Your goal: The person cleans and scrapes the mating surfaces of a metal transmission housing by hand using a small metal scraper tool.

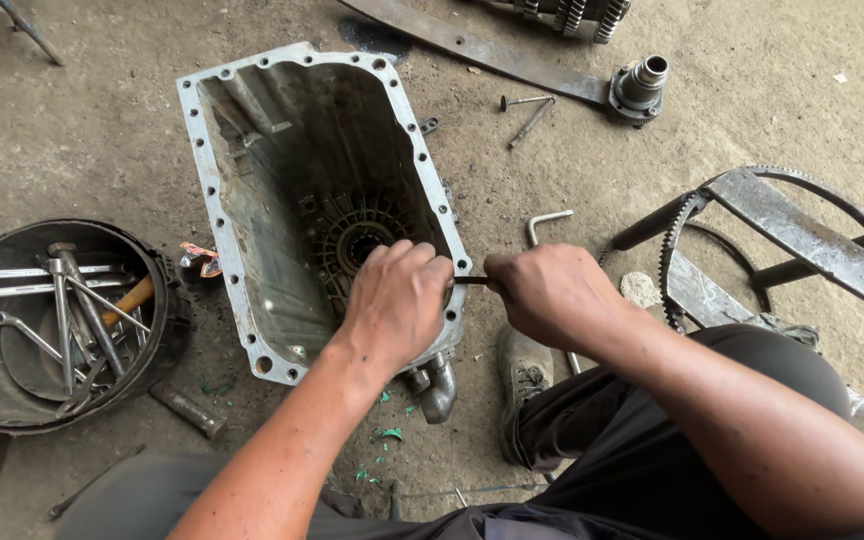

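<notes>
A grey metal gearbox housing (242, 200) lies open on the concrete floor, its bolt-holed flange facing up. My left hand (394, 300) is closed over the housing's right rim near its front corner. My right hand (550, 292) is just outside that rim, fist closed on a thin dark metal rod (470, 280) that runs from it to the left hand. What the left hand holds underneath is hidden. Inside the housing a round ribbed bearing seat (357, 238) shows.
A round black tub (12, 400) with several spanners and a wooden-handled hammer sits at left. A toothed ring gear with a steel frame (792, 240) lies at right. A flanged shaft (640, 85), loose bolts (527, 112), a bent rod (547, 220) and my shoe (524, 372) are nearby.
</notes>
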